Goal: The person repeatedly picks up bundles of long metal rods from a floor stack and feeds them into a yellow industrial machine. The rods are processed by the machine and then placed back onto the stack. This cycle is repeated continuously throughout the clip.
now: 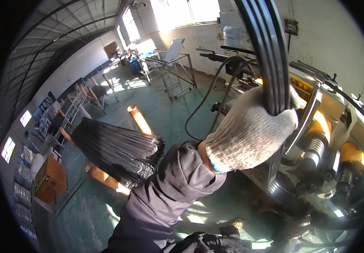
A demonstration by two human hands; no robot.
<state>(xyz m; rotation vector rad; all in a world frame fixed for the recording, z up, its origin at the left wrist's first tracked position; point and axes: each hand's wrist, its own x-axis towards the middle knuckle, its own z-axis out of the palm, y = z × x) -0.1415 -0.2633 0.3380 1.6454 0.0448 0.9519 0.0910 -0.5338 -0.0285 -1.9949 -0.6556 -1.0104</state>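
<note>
My left hand (251, 130), in a whitish knitted glove with dark smudges, is closed round a bundle of long black strips (270, 55). The bundle stands nearly upright, running out of the top of the head view and down past the glove. Its lower end (274, 168) passes beside a machine (316, 143) with yellow parts and coil springs. Down at the lower right, in shadow, a dim brownish shape (296, 227) may be my right hand. Its fingers do not show clearly.
A thick stack of dark rods (114, 147) lies on orange-brown rollers (139, 119) to the left. Dark hoses (203, 101) hang from the machine to the green floor. Farther off stand a metal frame table (175, 63) and a brown wooden cabinet (51, 179).
</note>
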